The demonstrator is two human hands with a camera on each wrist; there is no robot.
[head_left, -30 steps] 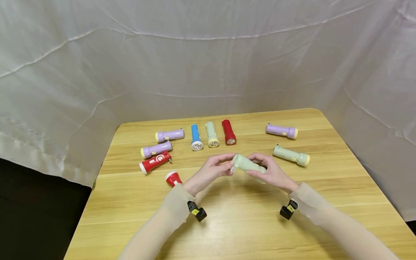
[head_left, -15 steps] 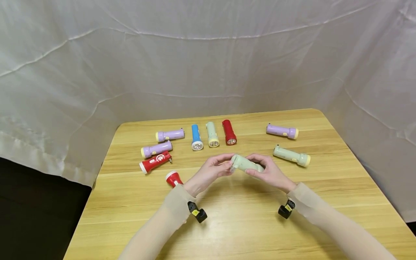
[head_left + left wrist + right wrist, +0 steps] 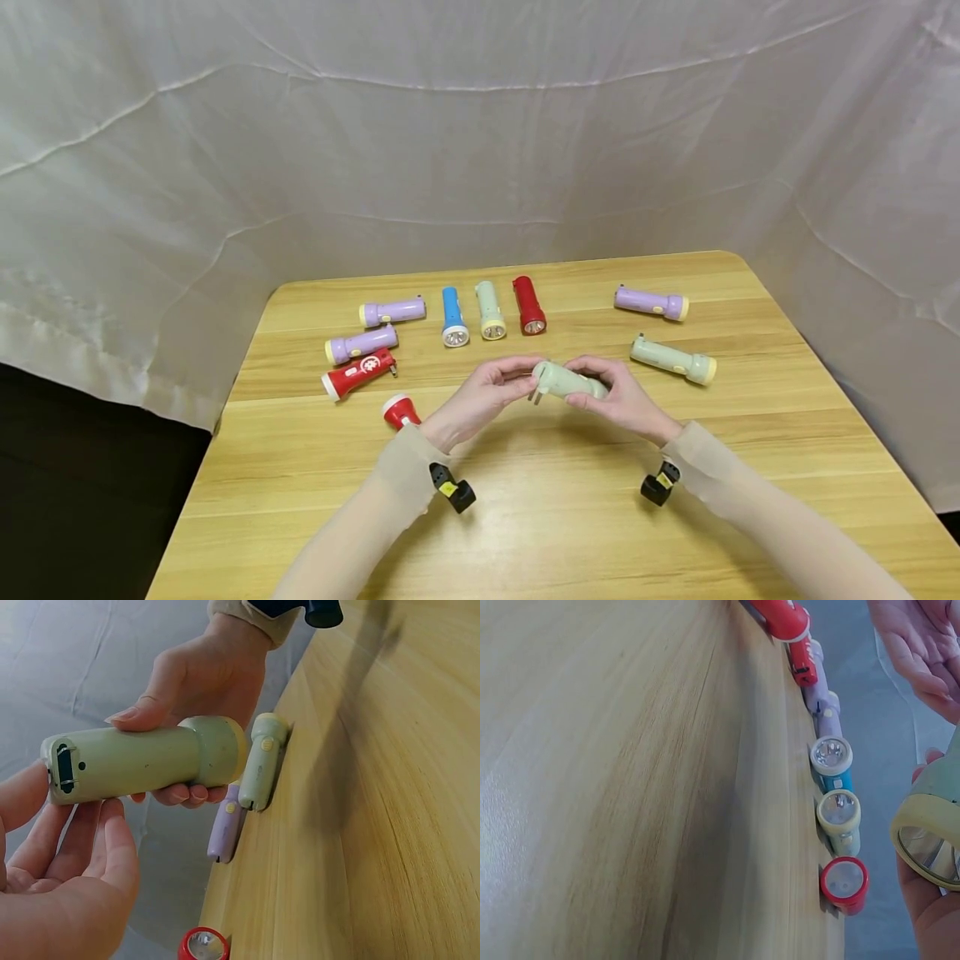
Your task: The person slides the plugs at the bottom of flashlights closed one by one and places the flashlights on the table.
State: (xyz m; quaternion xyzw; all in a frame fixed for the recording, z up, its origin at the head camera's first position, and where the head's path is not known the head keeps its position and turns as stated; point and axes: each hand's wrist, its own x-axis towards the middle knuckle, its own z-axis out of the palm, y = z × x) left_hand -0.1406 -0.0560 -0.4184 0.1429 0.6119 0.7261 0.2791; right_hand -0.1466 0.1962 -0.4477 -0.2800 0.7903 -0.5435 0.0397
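A pale green flashlight [image 3: 564, 380] is held up over the table between both hands. My right hand [image 3: 628, 402] grips its barrel near the head, thumb on the near side and fingers behind. At the tail, my left hand [image 3: 480, 402] pinches the end between thumb and fingers. Two thin metal prongs [image 3: 536, 397] stick out below that tail end. In the left wrist view, a dark slot [image 3: 66, 763] and a small round hole show in the flashlight's tail. The yellow-rimmed lens [image 3: 930, 844] faces the camera in the right wrist view.
Blue [image 3: 453, 317], green [image 3: 491, 310] and red [image 3: 529, 305] flashlights lie in a row at the back. Purple [image 3: 392, 312] and red-and-white [image 3: 358, 374] ones lie left; another red one [image 3: 401, 412] is partly behind my left wrist. Purple [image 3: 651, 302] and green [image 3: 672, 359] lie right.
The held flashlight has turned slightly and its tail has dipped a little. Its prongs, blurred half a second ago, now show as two separate pins pointing down. The flashlights on the table stay put.
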